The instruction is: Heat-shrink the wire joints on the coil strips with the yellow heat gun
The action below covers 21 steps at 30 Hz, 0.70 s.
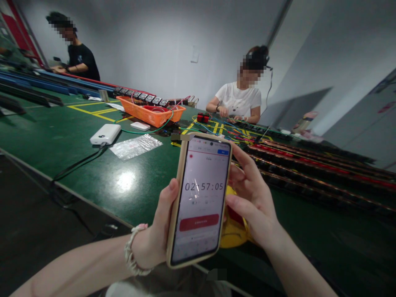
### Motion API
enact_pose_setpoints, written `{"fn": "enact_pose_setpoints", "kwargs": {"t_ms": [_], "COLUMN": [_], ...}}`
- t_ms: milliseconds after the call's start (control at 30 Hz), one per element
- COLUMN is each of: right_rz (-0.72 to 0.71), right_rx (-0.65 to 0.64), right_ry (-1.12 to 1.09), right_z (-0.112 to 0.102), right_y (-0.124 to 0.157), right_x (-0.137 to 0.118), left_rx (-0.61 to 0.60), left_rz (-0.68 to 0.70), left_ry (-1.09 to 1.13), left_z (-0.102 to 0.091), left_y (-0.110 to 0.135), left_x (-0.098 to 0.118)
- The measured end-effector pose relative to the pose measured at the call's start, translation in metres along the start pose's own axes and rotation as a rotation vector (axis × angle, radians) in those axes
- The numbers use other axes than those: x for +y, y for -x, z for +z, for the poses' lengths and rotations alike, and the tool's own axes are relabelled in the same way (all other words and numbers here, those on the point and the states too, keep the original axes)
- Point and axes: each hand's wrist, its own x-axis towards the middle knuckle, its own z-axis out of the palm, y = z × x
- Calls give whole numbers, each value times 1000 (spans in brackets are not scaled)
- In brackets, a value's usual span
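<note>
A smartphone (202,198) in a beige case is held upright in front of me, its lit screen showing a timer at 02:57:05 and a red button. My left hand (161,222) grips its left edge, thumb along the side and the other fingers hidden behind. On the opposite edge, my right hand (255,198) is closed around the phone, thumb at the front and fingers reaching behind. A yellow object (233,235) with a dark red part shows behind the phone, close to my right hand; its kind is unclear.
On the green table (142,177) stand an orange basket (148,113), a white power bank (105,134) with a black cable, and a clear plastic bag (136,146). Long dark strips (309,169) lie at right. A person in white (238,99) works opposite; another in black (82,62) is far left.
</note>
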Motion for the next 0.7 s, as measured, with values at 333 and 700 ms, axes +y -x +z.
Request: {"fn": "enact_pose_setpoints", "kwargs": {"t_ms": [333,700], "right_rz": [2,-7], "right_rx": [6,122], "right_ry": [-12,109], "right_z": [0,-4], "right_y": [0,-6], "right_x": [2,14], "left_rx": [36,249], "left_rz": [-42,-14], "left_ry": [-74,-500], "left_z": [-5,-10], "left_y": [-3,-22], "left_x": [0,64]}}
